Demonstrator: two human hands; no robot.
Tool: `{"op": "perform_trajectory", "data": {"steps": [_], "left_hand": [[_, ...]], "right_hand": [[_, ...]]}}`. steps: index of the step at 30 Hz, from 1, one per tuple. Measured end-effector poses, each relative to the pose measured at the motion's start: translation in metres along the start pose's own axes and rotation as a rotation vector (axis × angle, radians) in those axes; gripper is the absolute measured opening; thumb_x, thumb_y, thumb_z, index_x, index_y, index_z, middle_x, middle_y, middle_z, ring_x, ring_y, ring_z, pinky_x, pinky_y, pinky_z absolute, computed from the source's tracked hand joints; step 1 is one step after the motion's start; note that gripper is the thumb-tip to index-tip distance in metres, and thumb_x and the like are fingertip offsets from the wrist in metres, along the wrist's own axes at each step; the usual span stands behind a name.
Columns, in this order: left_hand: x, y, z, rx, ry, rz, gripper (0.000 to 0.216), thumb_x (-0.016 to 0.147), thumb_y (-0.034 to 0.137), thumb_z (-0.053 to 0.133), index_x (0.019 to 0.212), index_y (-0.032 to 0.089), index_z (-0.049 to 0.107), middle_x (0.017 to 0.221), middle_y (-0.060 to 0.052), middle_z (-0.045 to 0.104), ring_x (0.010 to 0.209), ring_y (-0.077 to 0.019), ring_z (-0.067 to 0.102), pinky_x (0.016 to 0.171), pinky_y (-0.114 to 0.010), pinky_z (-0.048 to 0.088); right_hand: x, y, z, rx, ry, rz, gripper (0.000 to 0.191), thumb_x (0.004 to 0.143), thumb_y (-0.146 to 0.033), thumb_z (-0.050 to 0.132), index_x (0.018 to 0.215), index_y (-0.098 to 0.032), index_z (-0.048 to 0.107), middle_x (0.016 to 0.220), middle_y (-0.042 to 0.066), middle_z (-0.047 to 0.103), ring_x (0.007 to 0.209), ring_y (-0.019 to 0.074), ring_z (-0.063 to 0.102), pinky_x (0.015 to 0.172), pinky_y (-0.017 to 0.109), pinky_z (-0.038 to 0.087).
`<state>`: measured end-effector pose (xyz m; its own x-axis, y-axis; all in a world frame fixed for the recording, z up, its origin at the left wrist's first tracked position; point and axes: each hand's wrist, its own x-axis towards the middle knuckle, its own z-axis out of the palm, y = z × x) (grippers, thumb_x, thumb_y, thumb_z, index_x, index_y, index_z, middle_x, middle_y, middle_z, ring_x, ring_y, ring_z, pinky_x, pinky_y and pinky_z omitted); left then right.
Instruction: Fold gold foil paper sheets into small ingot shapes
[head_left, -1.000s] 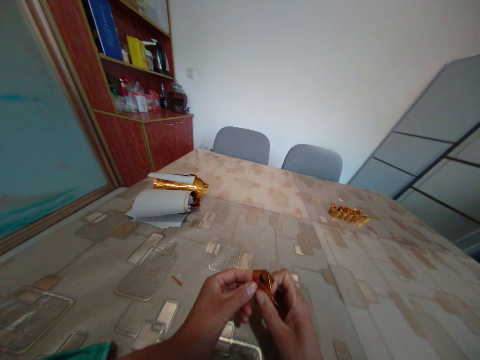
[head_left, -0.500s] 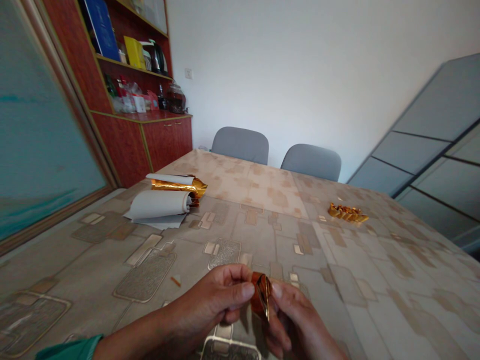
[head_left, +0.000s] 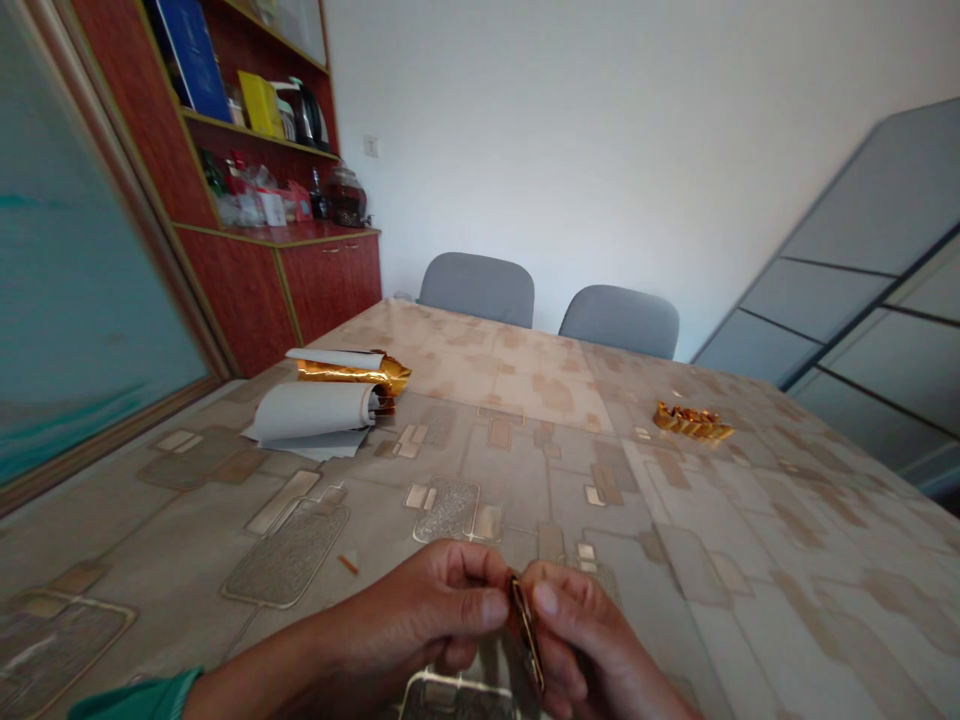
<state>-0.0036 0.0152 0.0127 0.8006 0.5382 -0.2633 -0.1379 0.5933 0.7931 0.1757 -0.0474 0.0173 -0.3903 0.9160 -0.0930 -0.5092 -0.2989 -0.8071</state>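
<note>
The left hand [head_left: 427,600] and the right hand [head_left: 592,630] are both gripping a folded piece of gold foil [head_left: 525,630], pinching it edge-on between them, just over the near edge of the worktop [head_left: 570,480]. Farther off, gold foil [head_left: 352,371] is lying beside rolled white paper [head_left: 315,412] – and a row of folded gold pieces [head_left: 693,422] is sitting to the right.
</note>
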Motion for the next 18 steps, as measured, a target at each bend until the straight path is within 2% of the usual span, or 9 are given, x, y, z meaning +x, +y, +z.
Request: {"op": "perform_trajectory", "data": {"steps": [4, 8, 10, 15, 18], "left_hand": [[-0.002, 0.001, 0.001, 0.001, -0.062, -0.003, 0.039, 0.072, 0.05, 0.086, 0.082, 0.016, 0.068, 0.063, 0.006, 0.046, 0.052, -0.0078, 0.031, 0.047, -0.02, 0.021], [-0.004, 0.004, 0.003, -0.012, -0.086, 0.001, 0.041, 0.072, 0.052, 0.085, 0.077, 0.016, 0.065, 0.059, 0.007, 0.04, 0.054, -0.0088, 0.028, 0.049, -0.021, 0.022], [-0.004, 0.003, 0.004, 0.01, -0.074, -0.037, 0.037, 0.073, 0.048, 0.085, 0.078, 0.016, 0.065, 0.06, 0.006, 0.043, 0.053, -0.0089, 0.031, 0.049, -0.021, 0.023], [-0.007, 0.001, 0.007, -0.114, -0.138, -0.056, 0.038, 0.077, 0.045, 0.084, 0.085, 0.018, 0.059, 0.068, 0.005, 0.046, 0.058, -0.0091, 0.032, 0.052, -0.02, 0.023], [-0.008, 0.002, 0.01, -0.196, -0.096, -0.049, 0.034, 0.078, 0.038, 0.084, 0.083, 0.018, 0.056, 0.067, 0.006, 0.043, 0.058, -0.0093, 0.029, 0.053, -0.021, 0.02]], "right_hand": [[-0.002, -0.005, 0.004, 0.048, -0.123, -0.007, 0.053, 0.096, -0.051, 0.063, 0.056, -0.021, 0.048, 0.038, -0.011, 0.031, 0.033, 0.004, 0.025, 0.035, 0.017, 0.022], [-0.006, -0.01, 0.006, 0.051, -0.126, -0.04, 0.055, 0.098, -0.049, 0.062, 0.054, -0.019, 0.05, 0.037, -0.011, 0.033, 0.031, 0.0023, 0.023, 0.034, 0.016, 0.02], [-0.008, -0.011, 0.005, 0.047, -0.105, -0.033, 0.054, 0.097, -0.049, 0.063, 0.053, -0.019, 0.051, 0.037, -0.011, 0.035, 0.032, 0.0019, 0.023, 0.035, 0.016, 0.02], [-0.009, -0.011, 0.002, 0.082, -0.069, 0.077, 0.034, 0.09, -0.044, 0.074, 0.073, -0.017, 0.062, 0.04, -0.013, 0.039, 0.032, 0.0028, 0.022, 0.033, 0.017, 0.018], [-0.005, -0.01, 0.001, 0.112, -0.086, 0.088, 0.038, 0.09, -0.044, 0.074, 0.068, -0.018, 0.057, 0.042, -0.013, 0.037, 0.032, 0.0025, 0.021, 0.032, 0.016, 0.018]]}}
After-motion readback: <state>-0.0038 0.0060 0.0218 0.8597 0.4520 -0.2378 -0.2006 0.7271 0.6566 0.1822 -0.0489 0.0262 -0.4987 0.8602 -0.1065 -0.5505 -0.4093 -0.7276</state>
